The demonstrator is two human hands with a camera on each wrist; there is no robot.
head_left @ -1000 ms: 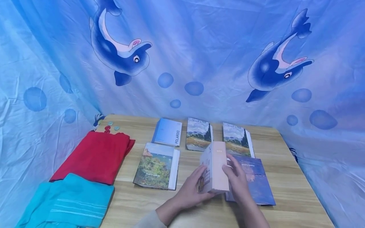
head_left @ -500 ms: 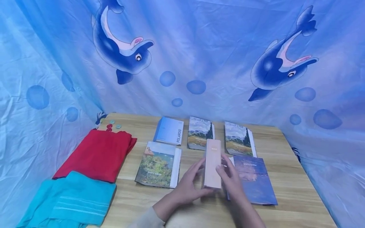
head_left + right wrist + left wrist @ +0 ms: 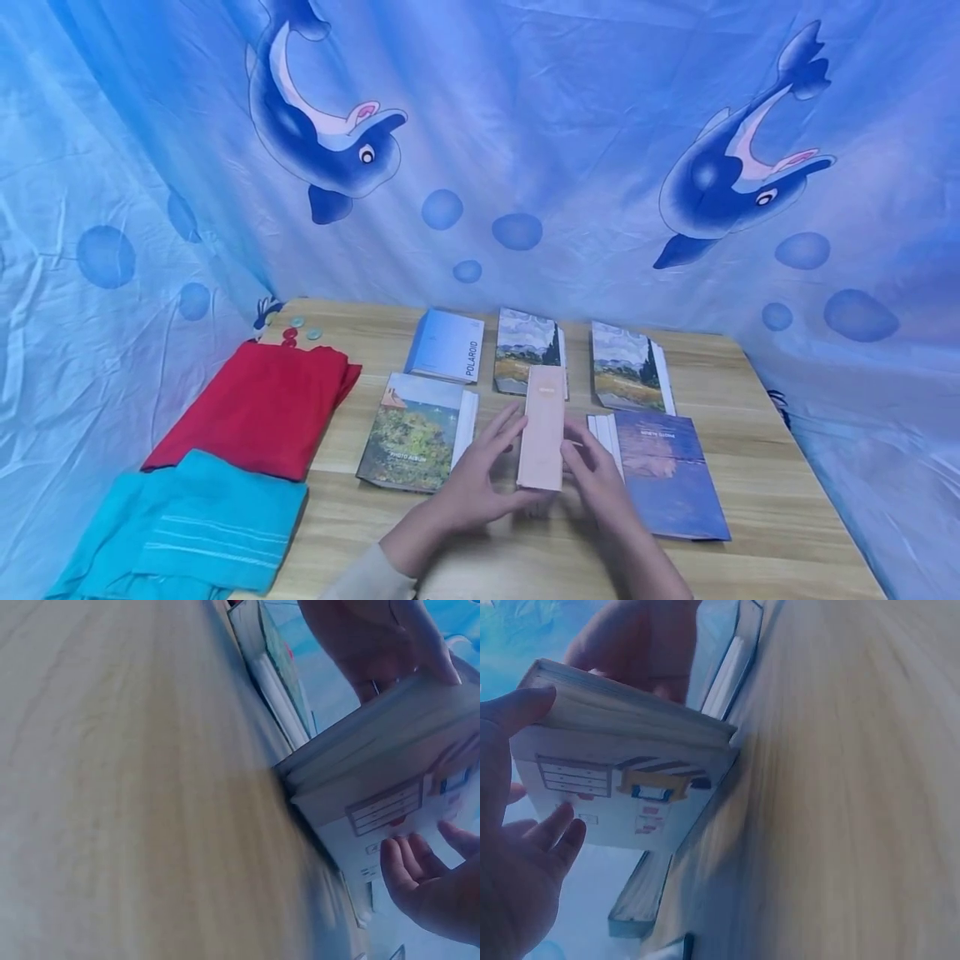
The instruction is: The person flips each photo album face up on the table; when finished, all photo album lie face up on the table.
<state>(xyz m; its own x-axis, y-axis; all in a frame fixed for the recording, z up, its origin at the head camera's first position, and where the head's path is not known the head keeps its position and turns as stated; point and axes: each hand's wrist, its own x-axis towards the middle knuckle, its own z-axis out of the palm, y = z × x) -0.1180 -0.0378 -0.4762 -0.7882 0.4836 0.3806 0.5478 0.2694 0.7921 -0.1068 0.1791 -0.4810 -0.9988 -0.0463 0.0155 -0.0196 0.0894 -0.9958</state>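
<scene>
A person's left hand (image 3: pixel 468 483) and right hand (image 3: pixel 600 483) are steadying a thick, pale pink photo album (image 3: pixel 542 427) that is standing on edge on a wood-grain table (image 3: pixel 765 500), its smooth spine facing up and toward the camera. The left hand's fingers are lying straight along one cover, the thumb hooking over the page block; the right hand's fingers are pressing flat against the opposite cover, so the album is being sandwiched between both palms. In the wrist views, the album's matte white cover (image 3: pixel 622 799) is showing small printed furniture drawings above a stack of cream page edges. Flat on the table around it are lying a glossy flower-painting album (image 3: pixel 412 432), a blue-purple album (image 3: pixel 663 471), a light blue book lettered POLAROID (image 3: pixel 446 346) and two landscape-painting albums (image 3: pixel 525 354) (image 3: pixel 624 367). To the left, a folded red cloth (image 3: pixel 255 408) and a ribbed teal towel (image 3: pixel 187 525) are resting beside small round buttons (image 3: pixel 291 335). A wrinkled blue dolphin-print sheet (image 3: pixel 525 125) is hanging behind.
</scene>
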